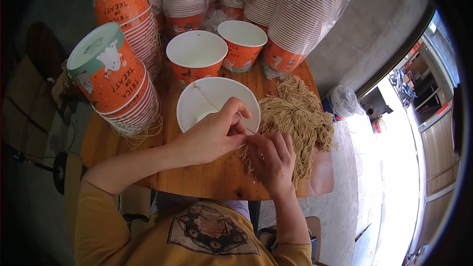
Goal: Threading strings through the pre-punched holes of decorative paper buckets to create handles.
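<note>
A white-lined paper bucket (pixel 245 94) stands mouth up in front of me. A thin tan string (pixel 207 98) runs from its far rim across the opening to my fingers. My left hand (pixel 214 130) is over the bucket's near side, thumb and fingers pinched on the string. Close beside it, my right hand (pixel 272 160) pinches the string too, its fingertips nearly meeting the left thumb. The knuckles hide the exact grip. To the right, a loose pile of tan strings (pixel 290 118) lies on the wooden table (pixel 187 180), partly behind my right hand.
At the left stand stacks of upturned orange buckets (pixel 111 81) with strings dangling from them. Two upright buckets, one at the middle (pixel 197 49) and one farther right (pixel 241 42), stand behind the front one. Plastic-wrapped bucket stacks (pixel 305 15) line the table's far side.
</note>
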A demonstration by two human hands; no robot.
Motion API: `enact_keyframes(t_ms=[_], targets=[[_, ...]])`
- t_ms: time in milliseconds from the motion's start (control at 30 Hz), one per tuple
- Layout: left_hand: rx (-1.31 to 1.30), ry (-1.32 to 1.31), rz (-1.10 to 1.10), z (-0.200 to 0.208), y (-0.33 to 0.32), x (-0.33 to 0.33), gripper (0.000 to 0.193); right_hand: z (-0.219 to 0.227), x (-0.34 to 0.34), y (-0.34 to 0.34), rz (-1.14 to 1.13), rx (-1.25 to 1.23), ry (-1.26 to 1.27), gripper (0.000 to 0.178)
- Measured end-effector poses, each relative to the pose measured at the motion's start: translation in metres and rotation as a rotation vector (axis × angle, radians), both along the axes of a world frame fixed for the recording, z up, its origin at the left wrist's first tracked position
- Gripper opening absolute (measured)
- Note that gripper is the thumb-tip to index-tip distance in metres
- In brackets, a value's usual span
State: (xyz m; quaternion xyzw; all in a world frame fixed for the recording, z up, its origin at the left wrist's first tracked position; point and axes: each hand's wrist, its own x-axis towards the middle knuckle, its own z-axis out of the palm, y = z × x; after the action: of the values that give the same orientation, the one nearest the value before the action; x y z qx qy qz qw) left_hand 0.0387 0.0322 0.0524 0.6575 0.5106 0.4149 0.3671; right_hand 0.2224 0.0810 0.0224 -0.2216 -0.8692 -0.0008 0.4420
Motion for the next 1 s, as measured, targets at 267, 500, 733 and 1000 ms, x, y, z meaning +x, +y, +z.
enact_keyframes(t_ms=[267, 500, 733, 1000], targets=[[-0.03, 0.014, 0.021, -0.002, -0.001, 0.006, 0.038, 0.015, -0.004, 0.004, 0.067, -0.281, -0.088, 0.015], [0.023, 0.003, 0.013, 0.002, -0.002, 0.005, 0.03, 0.008, 0.003, 0.002, 0.263, -1.405, 0.299, 0.01], [0.048, 0.03, 0.007, 0.001, 0.0, 0.004, 0.03, -0.009, -0.006, -0.006, 0.107, -0.704, 0.191, 0.012], [0.018, 0.015, -0.005, 0.001, 0.0, 0.001, 0.031, 0.0, 0.006, 0.002, 0.435, -1.772, 0.611, 0.013]])
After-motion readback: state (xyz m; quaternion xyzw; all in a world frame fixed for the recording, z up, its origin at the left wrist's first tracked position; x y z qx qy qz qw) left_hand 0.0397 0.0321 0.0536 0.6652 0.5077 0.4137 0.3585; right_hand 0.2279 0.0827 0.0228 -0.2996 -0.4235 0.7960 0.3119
